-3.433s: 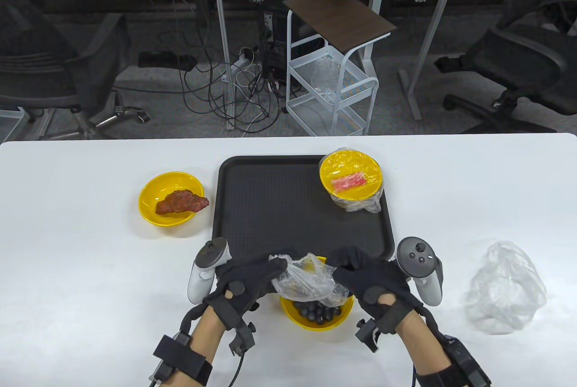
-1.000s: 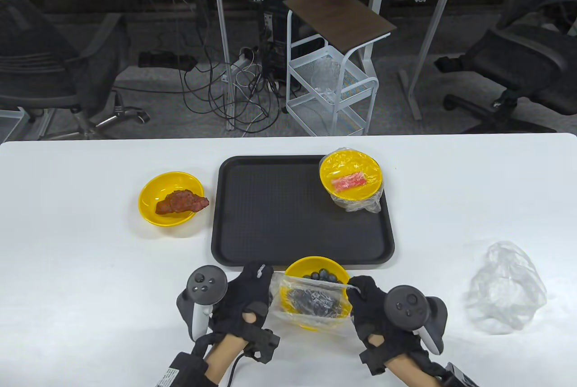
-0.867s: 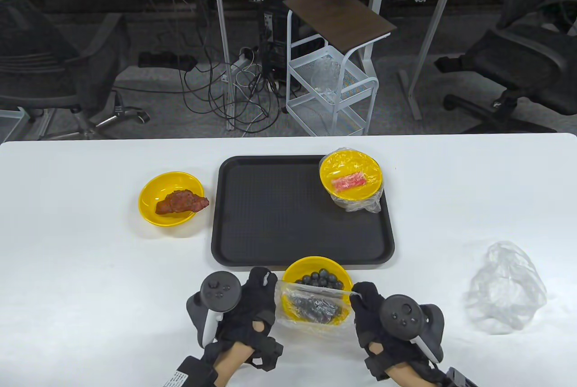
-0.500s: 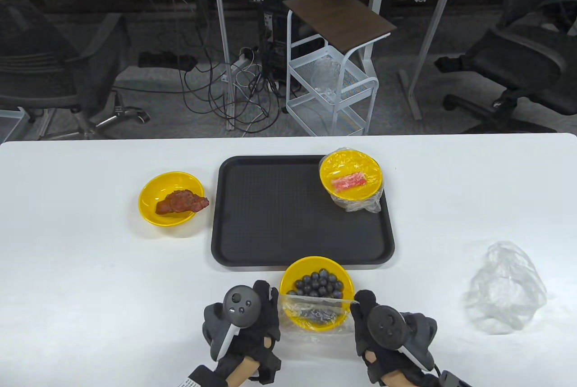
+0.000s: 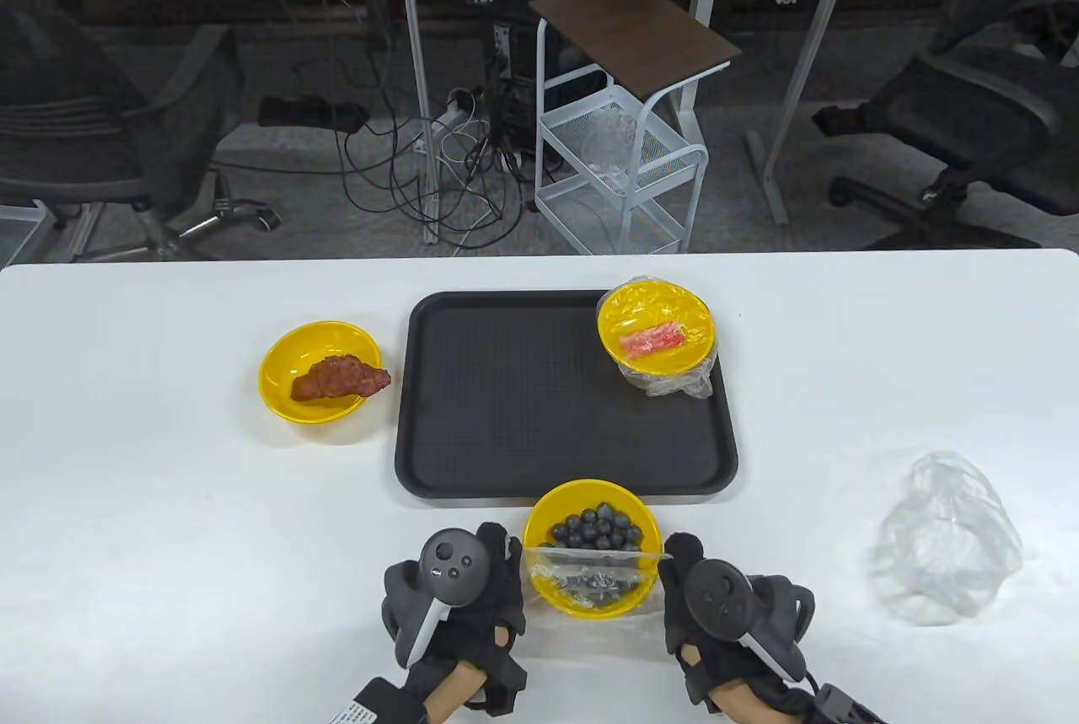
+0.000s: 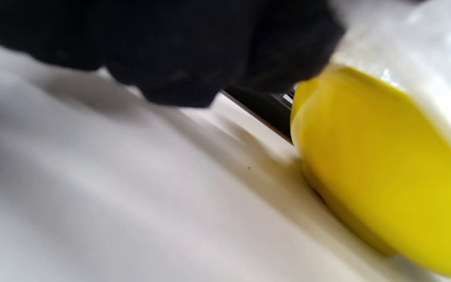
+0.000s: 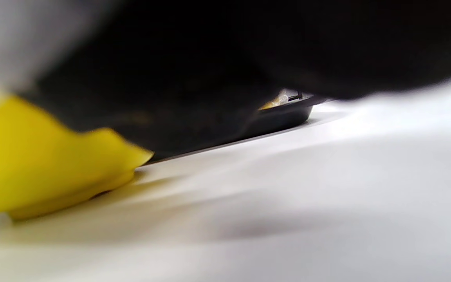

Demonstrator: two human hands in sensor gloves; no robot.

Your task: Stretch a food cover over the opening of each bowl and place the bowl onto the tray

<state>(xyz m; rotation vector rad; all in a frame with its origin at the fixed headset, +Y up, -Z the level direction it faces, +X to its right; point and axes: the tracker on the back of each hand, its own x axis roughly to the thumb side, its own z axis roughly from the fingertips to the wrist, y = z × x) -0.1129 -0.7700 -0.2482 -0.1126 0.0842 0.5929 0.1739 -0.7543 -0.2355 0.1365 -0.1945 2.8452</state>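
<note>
We are holding the clear plastic food cover point(image 5: 590, 581) stretched left to right over the near half of the round yellow bowl of dark berries point(image 5: 592, 545), standing on the white desk point(image 5: 169, 505) just before the black tray point(image 5: 506, 395). Our left hand point(image 5: 485, 589) and right hand point(image 5: 700, 597) are each pinching one end.

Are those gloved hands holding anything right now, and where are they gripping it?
Yes. Both hold the clear food cover stretched across the near half of the bowl of dark berries: the left hand grips its left edge, the right hand its right edge.
</note>
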